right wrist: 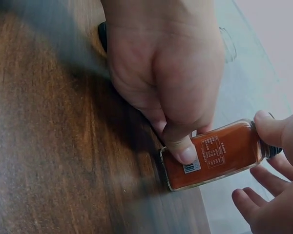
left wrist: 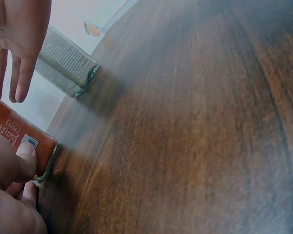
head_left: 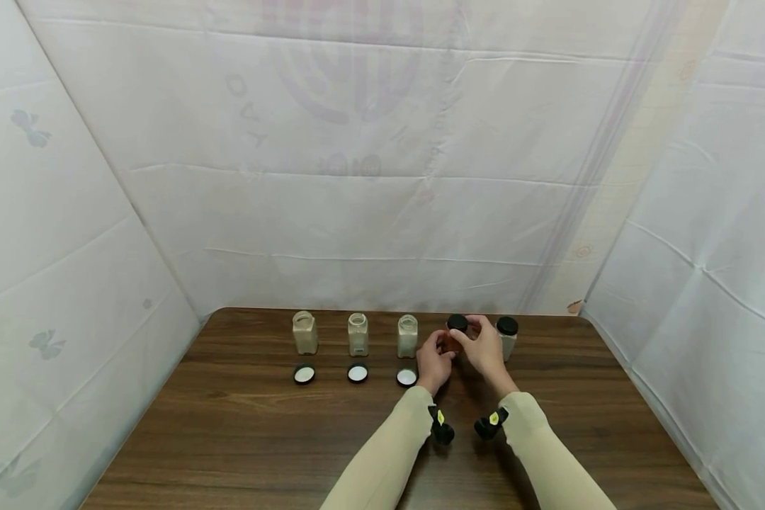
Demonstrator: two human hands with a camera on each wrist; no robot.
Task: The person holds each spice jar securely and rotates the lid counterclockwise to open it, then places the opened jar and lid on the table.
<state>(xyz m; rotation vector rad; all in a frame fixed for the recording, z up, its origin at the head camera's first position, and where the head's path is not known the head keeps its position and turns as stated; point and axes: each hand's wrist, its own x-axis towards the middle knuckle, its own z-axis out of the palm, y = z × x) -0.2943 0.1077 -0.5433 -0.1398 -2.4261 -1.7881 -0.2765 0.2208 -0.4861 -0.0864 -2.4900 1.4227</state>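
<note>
A small jar of red powder [head_left: 449, 344] [left wrist: 14, 134] [right wrist: 216, 153] stands on the table with a black cap [head_left: 457, 323]. My left hand [head_left: 435, 361] [left wrist: 10, 190] [right wrist: 166, 78] grips its body, the thumb pressed on the label. My right hand [head_left: 483, 345] [right wrist: 276, 195] is at the top of the jar, thumb and forefinger pinching the cap, while its other fingers [left wrist: 17, 73] hang straight beside the jar.
Three open jars of pale powder [head_left: 304, 332] [head_left: 358, 334] [head_left: 407, 336] stand in a row to the left, each with its lid [head_left: 304, 374] [head_left: 358, 372] [head_left: 406, 377] lying upturned in front. A capped pale jar [head_left: 506, 337] [left wrist: 66, 63] stands just right. White sheets wall the wooden table [head_left: 242, 439].
</note>
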